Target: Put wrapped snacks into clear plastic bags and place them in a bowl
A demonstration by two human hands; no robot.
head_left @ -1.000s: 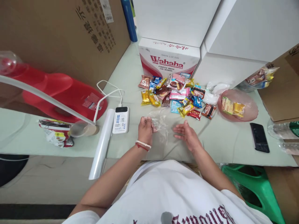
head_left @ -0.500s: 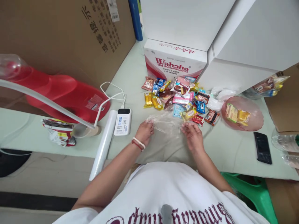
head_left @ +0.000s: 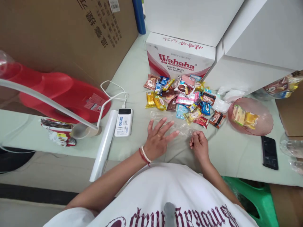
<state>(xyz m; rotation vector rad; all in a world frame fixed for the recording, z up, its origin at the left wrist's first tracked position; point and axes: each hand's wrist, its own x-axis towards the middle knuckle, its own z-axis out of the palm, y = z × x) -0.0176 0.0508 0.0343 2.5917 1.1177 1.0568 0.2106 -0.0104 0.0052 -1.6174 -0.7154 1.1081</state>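
Note:
A thin clear plastic bag [head_left: 181,129] lies on the table in front of me, partly hidden behind my fingers. My left hand [head_left: 158,140] is over its near left part, fingers spread and holding nothing. At the bag's right edge my right hand [head_left: 199,143] is closed, its curled fingers pinching the plastic. Just beyond the bag sits a heap of wrapped snacks [head_left: 187,99] in brown, yellow, blue and pink packets. To the right of the heap, a pink translucent bowl [head_left: 266,118] holds a few yellow snack packets [head_left: 250,119].
A Wahaha carton [head_left: 180,56] stands behind the snacks. At left are a white power bank [head_left: 123,123] with a cable, a plastic film roll [head_left: 104,146], a red plastic object [head_left: 63,94] and a snack bag [head_left: 58,132]. A black phone [head_left: 270,153] lies right, above a green stool [head_left: 254,197].
My left hand has let go of the bag's left edge, opened its fingers and moved right and nearer to me. The right hand has shifted slightly right and nearer, fingers more curled.

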